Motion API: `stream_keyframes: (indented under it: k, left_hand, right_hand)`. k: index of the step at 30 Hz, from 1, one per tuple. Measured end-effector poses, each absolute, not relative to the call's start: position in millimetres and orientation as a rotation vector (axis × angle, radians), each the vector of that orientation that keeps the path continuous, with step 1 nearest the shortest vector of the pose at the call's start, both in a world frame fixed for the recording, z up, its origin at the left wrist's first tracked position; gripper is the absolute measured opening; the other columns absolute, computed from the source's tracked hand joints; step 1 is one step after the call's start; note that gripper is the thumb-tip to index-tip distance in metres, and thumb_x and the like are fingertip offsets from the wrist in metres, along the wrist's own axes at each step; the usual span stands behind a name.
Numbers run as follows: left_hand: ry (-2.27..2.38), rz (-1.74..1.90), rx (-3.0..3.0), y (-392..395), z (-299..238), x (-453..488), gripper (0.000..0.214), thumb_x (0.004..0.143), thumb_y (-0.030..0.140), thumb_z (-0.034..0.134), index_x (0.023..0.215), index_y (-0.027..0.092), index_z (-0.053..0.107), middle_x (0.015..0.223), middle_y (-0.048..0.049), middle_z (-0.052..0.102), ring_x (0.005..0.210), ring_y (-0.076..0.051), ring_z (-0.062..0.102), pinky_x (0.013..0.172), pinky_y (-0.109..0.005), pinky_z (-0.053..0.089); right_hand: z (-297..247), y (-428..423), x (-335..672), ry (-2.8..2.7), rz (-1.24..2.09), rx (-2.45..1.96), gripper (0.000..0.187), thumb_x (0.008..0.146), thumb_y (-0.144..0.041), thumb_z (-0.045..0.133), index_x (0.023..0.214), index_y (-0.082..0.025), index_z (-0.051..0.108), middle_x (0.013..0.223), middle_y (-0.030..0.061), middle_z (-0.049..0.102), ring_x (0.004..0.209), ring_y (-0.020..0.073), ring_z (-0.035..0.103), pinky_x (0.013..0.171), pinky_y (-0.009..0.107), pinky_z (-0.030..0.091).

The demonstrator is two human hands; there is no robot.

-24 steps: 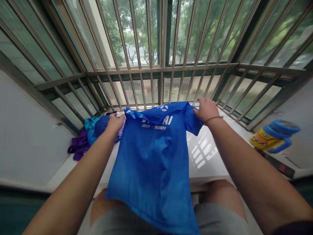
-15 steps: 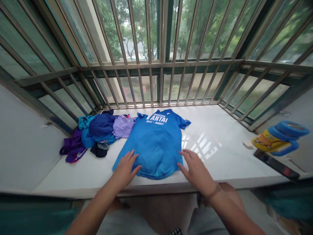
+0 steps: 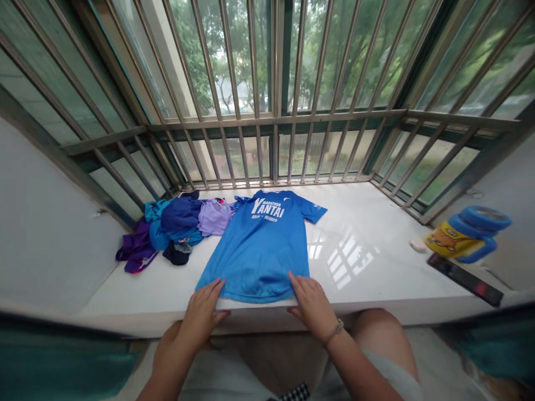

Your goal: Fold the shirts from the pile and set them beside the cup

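Observation:
A blue T-shirt (image 3: 261,245) with white lettering lies spread flat on the white window ledge (image 3: 368,267), collar toward the window bars. My left hand (image 3: 203,314) rests at the shirt's bottom left hem, fingers stretched out and flat on the ledge's front edge. My right hand (image 3: 311,303) lies at the bottom right hem, fingers also extended, touching the cloth. Neither hand grips anything.
A heap of blue and purple clothes (image 3: 171,231) lies at the ledge's left, touching the shirt's sleeve. At the right stand a yellow and blue bottle (image 3: 466,234) and a dark flat phone-like object (image 3: 463,278). Metal window bars (image 3: 276,111) enclose the ledge's back and sides.
The shirt, earlier held up by its shoulders, was laid flat on the ledge. My hands then slid back along it to the bottom hem at the front edge.

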State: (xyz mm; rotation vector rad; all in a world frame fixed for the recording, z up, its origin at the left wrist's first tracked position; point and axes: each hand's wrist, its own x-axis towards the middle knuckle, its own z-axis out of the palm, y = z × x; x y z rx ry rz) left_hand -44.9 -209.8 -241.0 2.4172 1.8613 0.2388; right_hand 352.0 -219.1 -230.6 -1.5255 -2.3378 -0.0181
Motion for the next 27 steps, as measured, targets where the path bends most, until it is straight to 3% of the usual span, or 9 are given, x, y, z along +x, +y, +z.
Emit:
stream_keyframes:
  k: [2, 6, 9, 13, 18, 22, 25, 27]
  left_hand:
    - [1.811, 0.212, 2.385, -209.4, -232.0, -44.6, 0.063, 0.090, 0.021, 0.077, 0.151, 0.030, 0.067, 0.145, -0.0100, 0.073, 0.132, -0.031, 0.067, 0.112, -0.046, 0.050]
    - [1.605, 0.178, 2.373, -209.2, -212.1, -46.2, 0.045, 0.089, 0.008, 0.068, 0.123, 0.034, 0.081, 0.118, -0.0043, 0.078, 0.114, -0.026, 0.071, 0.104, -0.041, 0.051]
    - [1.489, 0.236, 2.338, -219.5, -202.1, -39.5, 0.032, 0.094, 0.013, 0.064, 0.110, 0.033, 0.084, 0.111, -0.0046, 0.079, 0.110, -0.027, 0.071, 0.103, -0.042, 0.052]
    - [1.372, 0.352, 2.233, -253.8, -201.3, -12.3, 0.041, 0.089, 0.015, 0.068, 0.119, 0.038, 0.081, 0.126, -0.0040, 0.078, 0.120, -0.029, 0.068, 0.113, -0.043, 0.048]
    - [1.157, 0.090, 2.075, -298.3, -216.4, 23.2, 0.028, 0.084, 0.021, 0.079, 0.108, 0.035, 0.082, 0.115, -0.0038, 0.080, 0.110, -0.029, 0.071, 0.100, -0.037, 0.051]
    - [1.083, 0.093, 1.999, -305.3, -217.7, 34.1, 0.023, 0.085, 0.033, 0.085, 0.108, 0.032, 0.082, 0.110, -0.0035, 0.081, 0.103, -0.027, 0.073, 0.093, -0.033, 0.054]
    - [1.115, 0.358, 2.105, -282.6, -208.5, 41.5, 0.016, 0.098, 0.028, 0.072, 0.112, 0.029, 0.079, 0.120, -0.0069, 0.079, 0.115, -0.026, 0.072, 0.101, -0.034, 0.056]
    - [1.161, 0.497, 2.215, -254.2, -204.5, 50.4, 0.020, 0.104, 0.028, 0.063, 0.118, 0.028, 0.078, 0.135, -0.0092, 0.076, 0.127, -0.026, 0.070, 0.111, -0.040, 0.055]
  right_hand:
    - [-228.8, -222.5, 359.3, -2.411, -0.017, -1.545, 0.069, 0.092, -0.025, 0.083, 0.156, -0.024, 0.058, 0.123, 0.0101, 0.077, 0.113, 0.0313, 0.071, 0.099, 0.046, 0.054]
    - [-223.6, -249.1, 381.9, -2.442, -0.062, -1.517, 0.037, 0.096, -0.008, 0.070, 0.126, -0.029, 0.075, 0.102, 0.0042, 0.076, 0.101, 0.0274, 0.068, 0.089, 0.039, 0.050]
    - [-219.7, -275.1, 406.3, -2.375, -0.143, -1.517, 0.031, 0.095, -0.008, 0.069, 0.116, -0.029, 0.075, 0.099, 0.0042, 0.073, 0.096, 0.0262, 0.066, 0.088, 0.038, 0.048]
    - [-227.0, -311.8, 449.9, -2.327, -0.172, -1.545, 0.039, 0.090, -0.007, 0.067, 0.121, -0.030, 0.075, 0.105, 0.0060, 0.075, 0.092, 0.0258, 0.070, 0.081, 0.035, 0.051]
    - [-250.2, -362.3, 484.8, -2.417, 0.361, -1.640, 0.027, 0.082, -0.013, 0.071, 0.100, -0.033, 0.077, 0.092, 0.0007, 0.078, 0.075, 0.0213, 0.075, 0.068, 0.029, 0.054]
    - [-244.7, -374.2, 476.1, -2.392, 0.546, -1.585, 0.023, 0.090, -0.029, 0.081, 0.111, -0.035, 0.078, 0.100, 0.0016, 0.082, 0.083, 0.0231, 0.078, 0.075, 0.030, 0.060]
    - [-220.1, -340.5, 453.9, -2.396, 0.398, -1.562, 0.010, 0.102, -0.033, 0.072, 0.108, -0.030, 0.079, 0.105, 0.0050, 0.080, 0.095, 0.0241, 0.077, 0.083, 0.033, 0.061]
    - [-203.9, -300.3, 433.7, -2.404, 0.288, -1.553, 0.018, 0.106, -0.033, 0.066, 0.116, -0.028, 0.079, 0.116, 0.0083, 0.080, 0.110, 0.0264, 0.075, 0.097, 0.039, 0.060]
